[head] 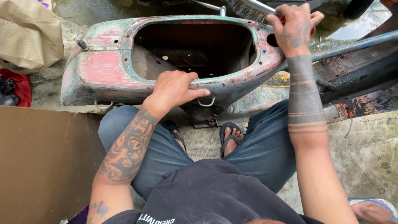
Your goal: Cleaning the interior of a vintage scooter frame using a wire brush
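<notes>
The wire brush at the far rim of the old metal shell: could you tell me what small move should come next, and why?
Probably a short stroke along the rim. The right hand holds the wire brush at the shell edge, where flaking paint and rust show, and the left hand braces the near rim.

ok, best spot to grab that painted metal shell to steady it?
Probably the near rim of the shell, coming from the person's side. The big opening leaves a rolled edge that fingers can hook over; the left hand already rests there. The outer skin is broad and curved, with little to grip. The right hand holds a tool at the far right rim.
</notes>
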